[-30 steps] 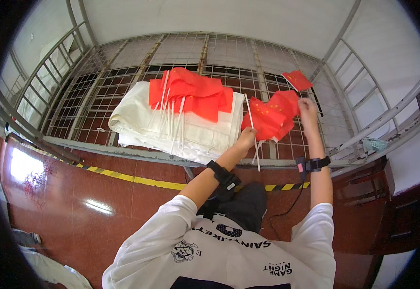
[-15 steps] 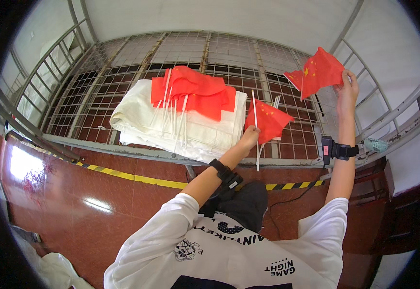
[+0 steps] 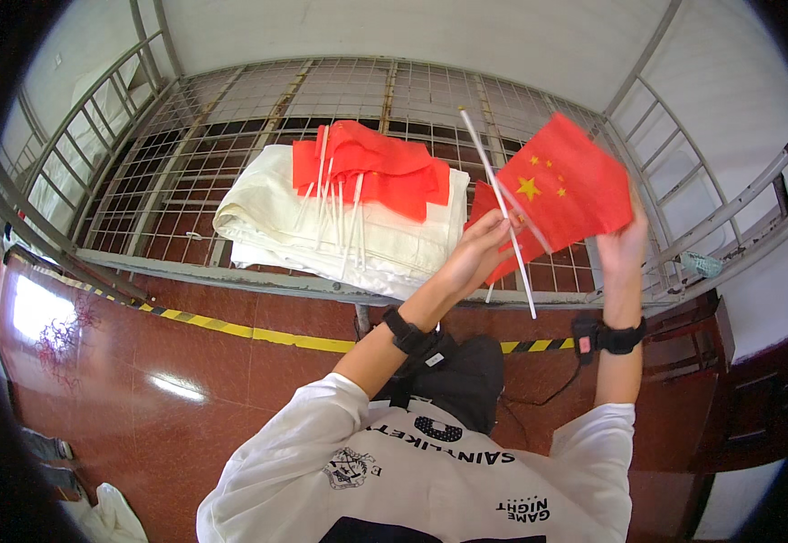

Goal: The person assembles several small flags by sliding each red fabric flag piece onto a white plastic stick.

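My left hand (image 3: 479, 254) grips a slim white stick (image 3: 486, 163) that slants up and to the left, its tip yellowish. My right hand (image 3: 626, 237) pinches the edge of a red flag (image 3: 584, 185) with yellow stars, spread out and slightly blurred. The flag's pale left edge is close to the stick; whether they touch I cannot tell. Behind my left hand, more red cloth (image 3: 483, 201) shows in part, mostly hidden. To the left, a pile of red flags (image 3: 371, 167) with several white sticks (image 3: 355, 213) rests on a folded white cloth (image 3: 263, 204).
The cloth lies on a metal bed frame (image 3: 190, 273) with a wire-mesh base. Railings (image 3: 95, 136) rise at both ends. Yellow-and-black tape (image 3: 222, 327) crosses the reddish floor. A dark cable (image 3: 548, 398) runs below my right wrist, and a teal object (image 3: 702, 264) hangs by the right rail.
My right hand has come left and down, carrying the flag beside the stick. My left hand still holds the stick, which now leans left instead of standing nearly upright.
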`<state>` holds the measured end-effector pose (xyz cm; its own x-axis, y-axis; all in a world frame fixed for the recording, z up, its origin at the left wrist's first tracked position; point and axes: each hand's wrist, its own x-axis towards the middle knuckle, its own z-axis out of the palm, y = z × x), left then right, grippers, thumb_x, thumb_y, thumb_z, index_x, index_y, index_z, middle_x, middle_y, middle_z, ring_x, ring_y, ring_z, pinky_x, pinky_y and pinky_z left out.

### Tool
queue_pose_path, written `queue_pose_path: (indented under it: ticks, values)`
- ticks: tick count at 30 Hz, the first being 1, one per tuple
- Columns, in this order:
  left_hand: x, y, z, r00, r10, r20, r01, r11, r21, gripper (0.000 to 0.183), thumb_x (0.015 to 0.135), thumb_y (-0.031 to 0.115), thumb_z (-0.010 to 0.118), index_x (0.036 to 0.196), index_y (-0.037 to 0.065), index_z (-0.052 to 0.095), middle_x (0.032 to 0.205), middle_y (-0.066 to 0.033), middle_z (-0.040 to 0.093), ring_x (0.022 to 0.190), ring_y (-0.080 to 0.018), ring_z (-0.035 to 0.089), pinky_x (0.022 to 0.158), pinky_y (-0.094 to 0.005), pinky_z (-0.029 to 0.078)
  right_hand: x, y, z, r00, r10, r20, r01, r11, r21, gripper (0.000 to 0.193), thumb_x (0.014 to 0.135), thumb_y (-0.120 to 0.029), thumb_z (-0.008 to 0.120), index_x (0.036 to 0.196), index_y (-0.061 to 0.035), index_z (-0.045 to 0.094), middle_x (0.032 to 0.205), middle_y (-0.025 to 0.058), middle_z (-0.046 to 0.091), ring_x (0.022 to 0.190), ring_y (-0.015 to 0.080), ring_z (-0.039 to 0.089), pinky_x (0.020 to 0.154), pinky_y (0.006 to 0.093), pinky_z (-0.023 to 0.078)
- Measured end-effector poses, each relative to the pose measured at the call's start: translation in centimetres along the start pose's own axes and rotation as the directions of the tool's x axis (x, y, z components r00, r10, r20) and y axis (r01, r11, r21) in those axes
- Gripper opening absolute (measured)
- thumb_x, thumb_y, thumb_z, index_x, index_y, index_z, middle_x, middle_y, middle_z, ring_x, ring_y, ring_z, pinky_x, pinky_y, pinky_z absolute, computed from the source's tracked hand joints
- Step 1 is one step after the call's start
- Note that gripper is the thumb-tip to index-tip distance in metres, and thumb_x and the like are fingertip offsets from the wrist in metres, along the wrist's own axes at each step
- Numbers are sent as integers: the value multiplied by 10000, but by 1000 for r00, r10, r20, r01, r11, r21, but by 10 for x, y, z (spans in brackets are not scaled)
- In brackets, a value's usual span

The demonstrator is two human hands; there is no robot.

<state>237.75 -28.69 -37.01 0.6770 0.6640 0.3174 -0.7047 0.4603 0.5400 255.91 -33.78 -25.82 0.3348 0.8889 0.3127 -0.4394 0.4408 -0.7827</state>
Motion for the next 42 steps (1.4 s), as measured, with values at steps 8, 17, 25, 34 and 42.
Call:
queue_pose_path:
  ticks: [8, 17, 25, 34, 42]
  values:
    - [-16, 20, -19, 975, 160, -152, -26, 769, 639, 168, 915, 175, 455, 934, 32, 540, 918, -28, 540, 900, -105, 495, 857, -257, 373, -61, 67, -68, 960, -116, -256, -48, 830, -556, 147, 905, -155, 467, 1007, -54, 497, 1025, 57, 550, 914, 156, 523, 802, 295, 413]
    - [-46, 6, -14, 964, 50, 260, -265, 170, 949, 111, 843, 38, 495, 947, 6, 518, 841, -161, 485, 811, -323, 500, 711, -323, 414, -109, 75, -7, 986, 87, 144, 59, 620, -782, 352, 810, -137, 620, 1137, -44, 533, 679, -26, 530, 614, 51, 480, 565, 187, 387]
    - [-66, 15, 17, 969, -114, 218, -194, 191, 962, 354, 869, 74, 478, 1217, 57, 422, 984, -175, 478, 915, -306, 496, 791, -356, 398, -126, 55, 6, 995, -81, -57, 23, 749, -662, 184, 896, -167, 493, 801, -21, 554, 597, 1, 498, 513, 44, 437, 453, 179, 349]
    - [-74, 4, 3, 989, -106, 100, -63, 314, 947, 240, 916, 122, 424, 1116, 0, 479, 842, -143, 525, 760, -221, 516, 699, -299, 410, -132, 12, -22, 844, -458, -281, 309, 842, -443, 220, 903, -211, 490, 790, -22, 492, 677, 41, 483, 479, 89, 426, 404, 240, 326]
    - [-79, -4, -1, 987, 90, 136, -156, 286, 945, 175, 889, 98, 468, 974, -34, 545, 778, -177, 558, 716, -292, 554, 652, -325, 432, -139, 17, -31, 806, -471, -358, 290, 842, -454, 230, 904, -224, 493, 786, -27, 477, 725, 25, 443, 498, 86, 415, 410, 247, 326]
